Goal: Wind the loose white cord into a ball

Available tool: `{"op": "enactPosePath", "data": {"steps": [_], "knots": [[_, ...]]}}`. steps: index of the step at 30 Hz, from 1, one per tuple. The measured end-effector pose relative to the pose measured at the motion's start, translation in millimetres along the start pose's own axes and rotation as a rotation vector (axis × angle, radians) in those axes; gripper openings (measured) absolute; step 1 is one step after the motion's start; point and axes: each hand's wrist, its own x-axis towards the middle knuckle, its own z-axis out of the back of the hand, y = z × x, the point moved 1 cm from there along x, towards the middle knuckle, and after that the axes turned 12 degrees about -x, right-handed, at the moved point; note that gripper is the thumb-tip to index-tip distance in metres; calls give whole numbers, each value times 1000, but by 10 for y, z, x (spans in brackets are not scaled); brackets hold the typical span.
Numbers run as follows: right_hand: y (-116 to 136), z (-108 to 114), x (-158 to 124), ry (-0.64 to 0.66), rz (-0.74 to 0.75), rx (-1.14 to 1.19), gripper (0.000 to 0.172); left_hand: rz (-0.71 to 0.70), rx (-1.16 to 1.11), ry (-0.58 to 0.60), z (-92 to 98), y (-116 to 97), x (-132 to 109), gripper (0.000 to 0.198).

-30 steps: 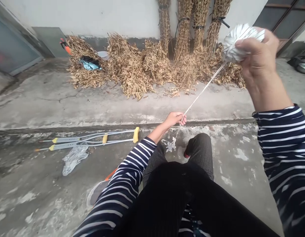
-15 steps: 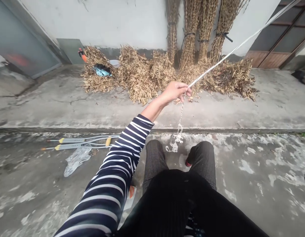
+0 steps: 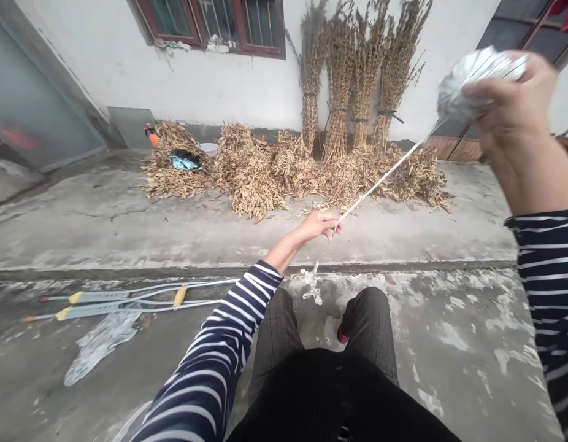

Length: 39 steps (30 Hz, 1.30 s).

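Observation:
My left hand (image 3: 321,224), in front of the low step, pinches a white string (image 3: 380,179) between thumb and fingers. Below it the string's loose end (image 3: 314,285) dangles, twisted and tangled, above the ground between my knees. From the pinch the string runs taut up to the right, to a ball of white string (image 3: 465,86). My right hand (image 3: 518,101) is closed around that ball, raised high at the right, slightly blurred. The ball looks shiny and wound in many layers.
Dry plant stalks and leaves (image 3: 251,172) lie along the wall on the raised concrete ledge (image 3: 187,236). Tied stalk bundles (image 3: 339,92) lean upright behind. A pair of crutches (image 3: 141,298) and a clear plastic bag (image 3: 102,344) lie on the ground at left.
My right hand has come into view at the upper right, holding the ball. My left hand appears lower and slightly further left, still pinching the string. The view has tilted up.

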Motion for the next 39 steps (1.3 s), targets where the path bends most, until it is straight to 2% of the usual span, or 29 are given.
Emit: {"op": "enactPosePath", "data": {"steps": [2, 6, 10, 13, 17, 20, 23, 26, 29, 32, 34, 37, 39], "knots": [[-58, -134, -243, -61, -64, -44, 50, 70, -52, 30, 9, 257, -64, 20], [-417, -248, -518, -28, -162, -171, 55, 173, -135, 81, -4, 661, -287, 41], [-873, -254, -646, 108, -170, -320, 59, 249, -153, 162, -44, 795, -592, 55], [-1138, -268, -769, 202, -147, -434, 62, 286, -211, 215, -81, 709, -826, 54], [-1431, -338, -1012, 239, -181, -512, 62, 251, -330, 243, -149, 449, -1060, 48], [-1655, -404, -1195, 232, -373, -364, 62, 202, -361, 288, -195, 243, -1168, 45], [-1830, -435, -1315, 281, -613, -178, 53, 196, -319, 348, -215, 107, -1266, 44], [-1898, -401, -1365, 365, -699, -163, 43, 235, -244, 386, -217, 82, -1370, 43], [-1884, -329, -1395, 392, -666, -217, 49, 258, -202, 375, -232, 139, -1440, 44], [-1838, -275, -1457, 391, -549, -319, 63, 264, -196, 366, -300, 195, -1445, 45], [-1811, -268, -1541, 415, -450, -416, 67, 251, -211, 386, -375, 184, -1414, 43], [-1811, -295, -1760, 477, -353, -495, 68, 169, -236, 412, -488, 50, -1315, 38], [-1847, -323, -1965, 517, -355, -473, 70, 66, -238, 380, -524, -104, -1207, 30]]}}
